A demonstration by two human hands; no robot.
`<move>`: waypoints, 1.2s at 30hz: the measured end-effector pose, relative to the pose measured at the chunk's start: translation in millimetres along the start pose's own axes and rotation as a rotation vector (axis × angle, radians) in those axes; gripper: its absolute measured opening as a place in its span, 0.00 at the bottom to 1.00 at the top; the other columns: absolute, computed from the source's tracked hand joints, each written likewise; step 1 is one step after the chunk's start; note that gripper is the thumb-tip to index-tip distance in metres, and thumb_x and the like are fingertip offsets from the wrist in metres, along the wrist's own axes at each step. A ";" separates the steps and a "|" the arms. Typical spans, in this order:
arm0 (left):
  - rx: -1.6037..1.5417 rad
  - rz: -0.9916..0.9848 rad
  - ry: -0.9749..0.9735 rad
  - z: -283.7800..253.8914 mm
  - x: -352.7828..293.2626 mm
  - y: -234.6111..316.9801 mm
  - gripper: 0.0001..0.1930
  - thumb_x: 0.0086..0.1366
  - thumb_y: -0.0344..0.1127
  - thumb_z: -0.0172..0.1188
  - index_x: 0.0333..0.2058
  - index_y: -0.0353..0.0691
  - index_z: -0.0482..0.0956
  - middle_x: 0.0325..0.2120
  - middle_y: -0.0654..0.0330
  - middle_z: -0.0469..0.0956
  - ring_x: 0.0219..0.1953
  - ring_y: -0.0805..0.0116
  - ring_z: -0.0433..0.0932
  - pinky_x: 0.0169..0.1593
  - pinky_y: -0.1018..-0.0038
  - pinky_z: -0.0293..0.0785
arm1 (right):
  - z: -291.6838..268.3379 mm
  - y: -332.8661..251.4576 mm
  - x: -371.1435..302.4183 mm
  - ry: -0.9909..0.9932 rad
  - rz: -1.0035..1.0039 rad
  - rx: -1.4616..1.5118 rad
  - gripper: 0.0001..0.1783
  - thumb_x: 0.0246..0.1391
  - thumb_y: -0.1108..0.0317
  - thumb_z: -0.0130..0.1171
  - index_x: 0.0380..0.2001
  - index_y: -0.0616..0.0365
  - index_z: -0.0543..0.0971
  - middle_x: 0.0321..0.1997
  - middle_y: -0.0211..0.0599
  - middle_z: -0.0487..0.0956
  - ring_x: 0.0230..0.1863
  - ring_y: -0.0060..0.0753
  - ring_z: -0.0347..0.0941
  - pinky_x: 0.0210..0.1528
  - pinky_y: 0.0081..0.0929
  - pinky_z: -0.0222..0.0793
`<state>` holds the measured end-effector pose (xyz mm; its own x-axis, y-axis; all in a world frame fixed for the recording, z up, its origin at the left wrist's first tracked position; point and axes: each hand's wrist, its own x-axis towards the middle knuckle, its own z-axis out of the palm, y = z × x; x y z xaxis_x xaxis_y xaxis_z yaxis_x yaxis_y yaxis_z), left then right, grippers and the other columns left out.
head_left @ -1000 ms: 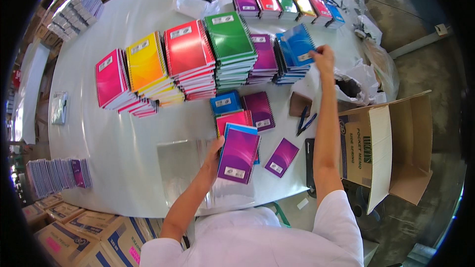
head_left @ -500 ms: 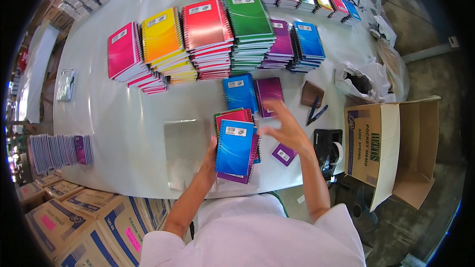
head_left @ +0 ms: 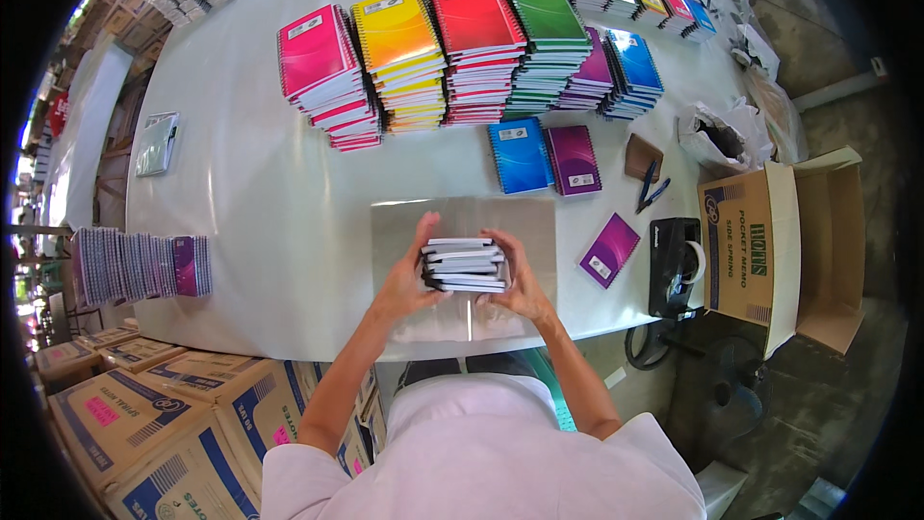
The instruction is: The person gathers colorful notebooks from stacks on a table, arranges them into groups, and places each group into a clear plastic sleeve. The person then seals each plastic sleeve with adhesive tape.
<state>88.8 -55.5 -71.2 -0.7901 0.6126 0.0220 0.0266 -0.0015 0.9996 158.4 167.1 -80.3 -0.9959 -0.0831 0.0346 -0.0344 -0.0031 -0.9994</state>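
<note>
A small stack of spiral notebooks (head_left: 465, 265) is gripped at its two sides between my hands, turned so that its white page edges face up. My left hand (head_left: 409, 274) clasps the left side, and my right hand (head_left: 520, 281) clasps the right. Below the stack a clear plastic sheet (head_left: 414, 323) lies on the white table. Beyond my hands are a blue notebook (head_left: 520, 156) and a purple notebook (head_left: 574, 161), side by side. Another purple notebook (head_left: 609, 250) lies alone to the right of my right hand.
Tall notebook piles in pink (head_left: 320, 53), yellow (head_left: 393, 29), red (head_left: 474, 24), green (head_left: 546, 14) and other colours stand at the back. On the right are blue-handled pliers (head_left: 652, 188), a black tape dispenser (head_left: 672, 270) and an open carton (head_left: 751, 241). Notebooks stand in a row (head_left: 140, 267) at far left.
My right hand, free and open before, has come down onto the stack's right side. The stack has been turned from blue cover up to page edges up. The whole view has shifted.
</note>
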 end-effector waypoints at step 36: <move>0.126 -0.421 0.179 3.4 -4.6 -12.2 0.29 0.60 0.36 0.63 0.59 0.39 0.68 0.35 0.56 0.81 0.36 0.72 0.77 0.44 0.73 0.73 | 19.6 3.0 5.3 0.107 0.510 -0.302 0.35 0.43 0.48 0.70 0.44 0.68 0.77 0.45 0.52 0.76 0.47 0.47 0.73 0.49 0.39 0.69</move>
<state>94.2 -55.6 -83.6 -0.8409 0.3938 -0.3712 -0.2529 0.3204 0.9129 154.7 147.1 -83.2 -0.8955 0.1014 -0.4334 0.4432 0.2948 -0.8466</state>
